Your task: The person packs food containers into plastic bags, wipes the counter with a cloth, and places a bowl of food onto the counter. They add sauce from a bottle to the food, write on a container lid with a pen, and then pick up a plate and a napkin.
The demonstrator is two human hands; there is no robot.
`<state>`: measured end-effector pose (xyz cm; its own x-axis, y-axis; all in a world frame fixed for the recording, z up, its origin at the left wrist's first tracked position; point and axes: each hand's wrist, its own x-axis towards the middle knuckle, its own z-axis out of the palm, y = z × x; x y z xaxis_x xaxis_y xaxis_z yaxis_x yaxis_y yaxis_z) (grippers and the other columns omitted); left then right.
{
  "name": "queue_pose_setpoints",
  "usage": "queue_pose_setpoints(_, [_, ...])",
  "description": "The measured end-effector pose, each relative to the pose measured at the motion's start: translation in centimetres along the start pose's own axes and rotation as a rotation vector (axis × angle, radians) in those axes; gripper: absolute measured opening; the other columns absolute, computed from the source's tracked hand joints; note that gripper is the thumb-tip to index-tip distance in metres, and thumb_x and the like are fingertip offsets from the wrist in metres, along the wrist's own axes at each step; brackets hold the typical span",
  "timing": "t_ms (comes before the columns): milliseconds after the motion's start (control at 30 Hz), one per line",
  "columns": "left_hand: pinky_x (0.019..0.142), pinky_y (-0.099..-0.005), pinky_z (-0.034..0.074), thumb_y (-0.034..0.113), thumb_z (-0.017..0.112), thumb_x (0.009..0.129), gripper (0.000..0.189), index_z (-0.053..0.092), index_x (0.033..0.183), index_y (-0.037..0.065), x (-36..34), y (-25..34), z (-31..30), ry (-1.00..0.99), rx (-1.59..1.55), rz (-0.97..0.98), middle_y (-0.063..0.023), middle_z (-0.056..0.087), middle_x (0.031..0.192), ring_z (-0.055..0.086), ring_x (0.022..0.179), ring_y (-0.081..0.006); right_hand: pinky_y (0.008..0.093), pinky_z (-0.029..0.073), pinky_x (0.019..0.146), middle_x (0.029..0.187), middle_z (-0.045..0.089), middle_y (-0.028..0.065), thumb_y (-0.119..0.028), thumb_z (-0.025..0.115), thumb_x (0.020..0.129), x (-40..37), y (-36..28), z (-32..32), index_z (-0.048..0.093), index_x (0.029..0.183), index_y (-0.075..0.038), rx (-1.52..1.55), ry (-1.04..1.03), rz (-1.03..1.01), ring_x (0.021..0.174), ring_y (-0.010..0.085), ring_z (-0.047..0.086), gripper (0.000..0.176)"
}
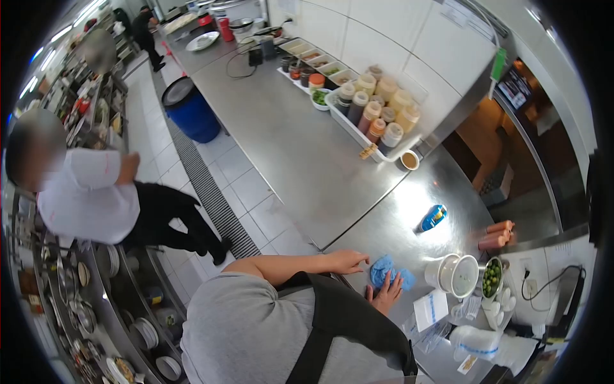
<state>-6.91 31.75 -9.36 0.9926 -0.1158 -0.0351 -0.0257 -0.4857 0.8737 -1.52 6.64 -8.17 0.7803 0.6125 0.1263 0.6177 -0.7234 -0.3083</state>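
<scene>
The cloth (382,268) lies bunched on the table (275,147), under the right hand (385,293) — fingers spread apart on it, seemingly to keep it pinned. The left hand (348,261) is just beside, loosely open, nothing visible in it. Farther out, the sauce bottles (371,105) stand grouped in a tray (348,121) — probably to stay upright, by the wall (384,38).

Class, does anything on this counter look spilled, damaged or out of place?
Nothing looks plainly spilled or damaged. Slightly odd: one blue cylindrical can sits alone on the shiny steel counter, apart from the multicoloured plastic squeeze bottles grouped in the rectangular white tray.
</scene>
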Motion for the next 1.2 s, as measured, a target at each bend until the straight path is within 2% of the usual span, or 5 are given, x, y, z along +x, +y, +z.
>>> queue_pose_setpoints(200, [0.067, -0.0482, 0.047, 0.028, 0.070, 0.091, 0.039, 0.052, 0.119, 0.009, -0.1, -2.1, -0.4, 0.067, 0.023, -0.020, -0.0105, 0.064, 0.073, 0.065, 0.074, -0.0356, 0.0606, 0.018, 0.117, 0.160, 0.031, 0.0195, -0.045, 0.069, 0.087, -0.1, 0.4, 0.6, 0.039, 0.153, -0.013, -0.030, -0.007, 0.007, 0.149, 0.0427, 0.023, 0.079])
queue_pose_setpoints(367, [0.065, -0.0479, 0.048, 0.036, 0.075, 0.088, 0.050, 0.049, 0.119, 0.008, 0.5, -2.3, -1.5, 0.095, -0.033, -0.001, -0.0131, 0.063, 0.071, 0.065, 0.071, -0.0367, 0.0593, 0.020, 0.118, 0.160, 0.026, 0.0232, -0.043, 0.072, 0.086, -0.2, 0.3, 0.1, 0.038, 0.154, -0.013, 0.012, 0.014, 0.006, 0.148, 0.0453, 0.022, 0.082])
queue_pose_setpoints(500, [0.064, -0.0472, 0.048, 0.043, 0.077, 0.085, 0.057, 0.049, 0.119, 0.008, 0.8, -1.5, -2.3, 0.043, -0.033, 0.033, -0.0131, 0.062, 0.069, 0.065, 0.070, -0.0362, 0.0587, 0.021, 0.118, 0.161, 0.020, 0.0270, -0.040, 0.074, 0.085, -0.2, 0.6, 0.5, 0.032, 0.157, -0.013, 0.080, 0.234, -0.055, 0.147, 0.0477, 0.022, 0.087])
queue_pose_setpoints(667, [0.059, -0.0432, 0.047, 0.047, 0.074, 0.088, 0.055, 0.050, 0.118, 0.008, 1.0, -2.1, -1.7, 0.058, 0.011, 0.071, -0.0083, 0.058, 0.065, 0.061, 0.061, -0.0308, 0.0575, 0.022, 0.118, 0.160, 0.020, 0.0286, -0.042, 0.073, 0.086, -0.1, 0.3, -0.3, 0.026, 0.159, -0.013, 0.090, 0.218, -0.030, 0.146, 0.0479, 0.023, 0.091])
queue_pose_setpoints(1200, [0.058, -0.0408, 0.047, 0.051, 0.075, 0.086, 0.057, 0.052, 0.116, 0.009, 0.6, -1.9, -1.5, 0.063, 0.023, 0.104, -0.0073, 0.057, 0.065, 0.060, 0.060, -0.0282, 0.0550, 0.024, 0.117, 0.158, 0.024, 0.0288, -0.046, 0.070, 0.089, -0.3, 0.2, -0.1, 0.029, 0.156, -0.008, 0.069, 0.248, 0.059, 0.144, 0.0473, 0.027, 0.087])
